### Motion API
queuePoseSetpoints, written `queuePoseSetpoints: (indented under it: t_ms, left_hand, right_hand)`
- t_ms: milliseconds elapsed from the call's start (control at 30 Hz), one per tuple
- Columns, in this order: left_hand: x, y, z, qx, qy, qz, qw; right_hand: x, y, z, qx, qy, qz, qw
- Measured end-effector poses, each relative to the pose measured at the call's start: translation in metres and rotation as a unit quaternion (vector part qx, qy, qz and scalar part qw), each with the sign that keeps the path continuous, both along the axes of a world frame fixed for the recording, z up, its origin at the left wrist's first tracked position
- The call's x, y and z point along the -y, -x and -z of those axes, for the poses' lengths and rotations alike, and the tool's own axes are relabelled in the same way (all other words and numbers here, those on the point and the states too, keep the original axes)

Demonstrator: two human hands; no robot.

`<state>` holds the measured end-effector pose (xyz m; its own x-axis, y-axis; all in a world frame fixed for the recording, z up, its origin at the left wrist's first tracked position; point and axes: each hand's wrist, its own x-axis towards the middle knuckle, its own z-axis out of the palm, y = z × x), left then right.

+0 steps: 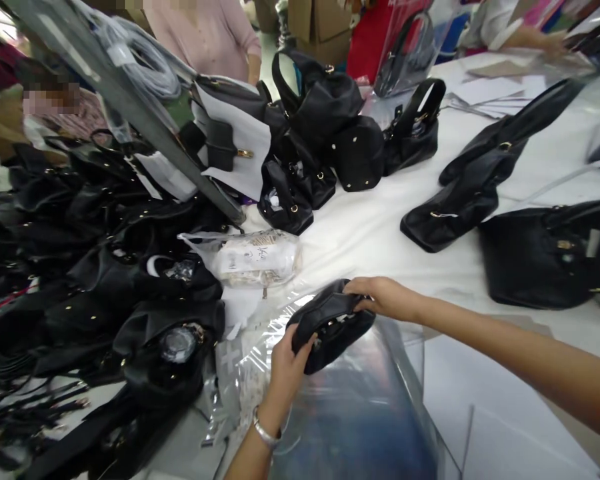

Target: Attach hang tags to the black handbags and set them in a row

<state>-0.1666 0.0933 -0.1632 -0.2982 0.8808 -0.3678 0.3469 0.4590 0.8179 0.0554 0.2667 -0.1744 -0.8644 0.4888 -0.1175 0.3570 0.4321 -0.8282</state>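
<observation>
"Carrying what, this white counter point(350, 230)?"
"Clear plastic sheeting point(360, 420), nearest the camera; over it, a black bag point(343, 343)."
"Orientation?"
"Long axis diagonal, near left to far right; opening point(331, 325) turned toward the camera."
"Grip?"
"Right hand point(380, 297) clamped on the far end, left hand point(286, 360) on the near; silver bracelet point(266, 431) at its wrist."

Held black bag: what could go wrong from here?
Slip: left hand and right hand hold the black bag near its ends; it might slide on the shiny clear plastic if released.
Snag: the bracelet on the left wrist could catch that plastic.
Mix-up: the heap of black bags looks similar.
</observation>
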Motion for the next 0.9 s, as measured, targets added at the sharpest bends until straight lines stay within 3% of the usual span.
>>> queuePoseSetpoints:
  t_ms: [167, 267, 367, 533, 633, 767, 900]
  left_hand:
    - [0.021, -0.003, -0.036, 0.007, -0.024, 0.013, 1.000]
    - [0.036, -0.005, -0.048, 0.033, -0.035, 0.007, 0.999]
    - [0.051, -0.007, -0.042, 0.046, -0.036, 0.015, 0.998]
    - [0.075, -0.008, -0.015, 0.054, -0.035, 0.018, 0.998]
    - [0.088, -0.008, -0.007, 0.084, -0.045, 0.019, 0.995]
    - [0.096, -0.009, -0.006, 0.094, -0.068, 0.037, 0.993]
    - [0.096, -0.012, -0.015, 0.063, -0.106, 0.062, 0.990]
  right_hand:
    - [0.024, -0.012, -0.038, -0.016, 0.008, 0.051, 0.999]
    - [0.042, -0.021, -0.048, -0.012, 0.028, 0.065, 0.997]
    - [0.060, -0.029, -0.034, 0.013, 0.054, 0.071, 0.996]
    - [0.088, -0.037, 0.001, 0.047, 0.060, 0.117, 0.990]
    - [0.105, -0.037, 0.010, 0.051, 0.048, 0.147, 0.987]
    - [0.123, -0.034, 0.000, 0.047, 0.013, 0.167, 0.985]
    - [0.137, -0.026, -0.036, 0.022, -0.078, 0.135, 0.988]
